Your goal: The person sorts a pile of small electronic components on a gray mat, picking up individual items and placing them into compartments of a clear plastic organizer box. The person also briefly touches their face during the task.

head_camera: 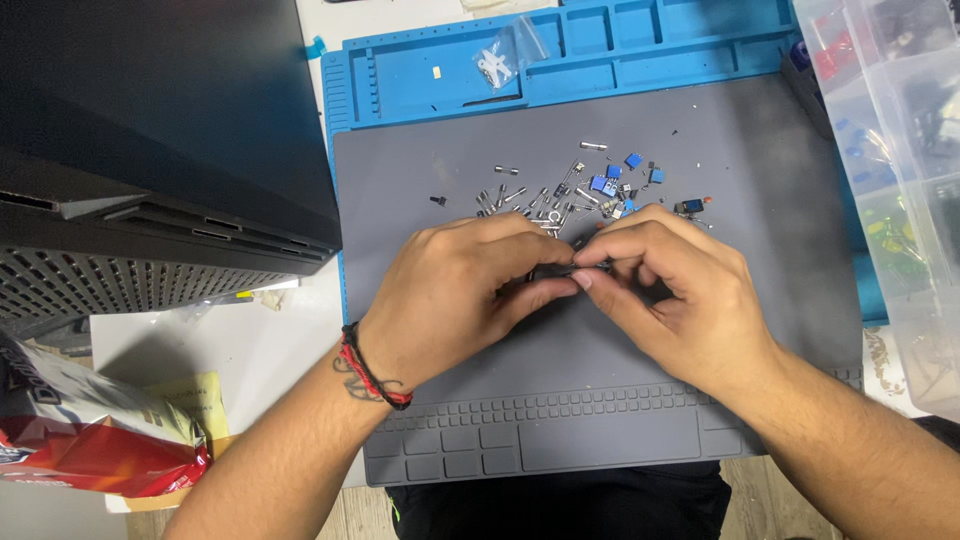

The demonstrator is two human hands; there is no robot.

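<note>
We pinch a small dark part (572, 268) between our left hand (462, 296) and right hand (672, 290) at the centre of the grey mat (760, 330), and a slipped grip could drop it among the loose components (585, 192) at 12 o'clock
</note>
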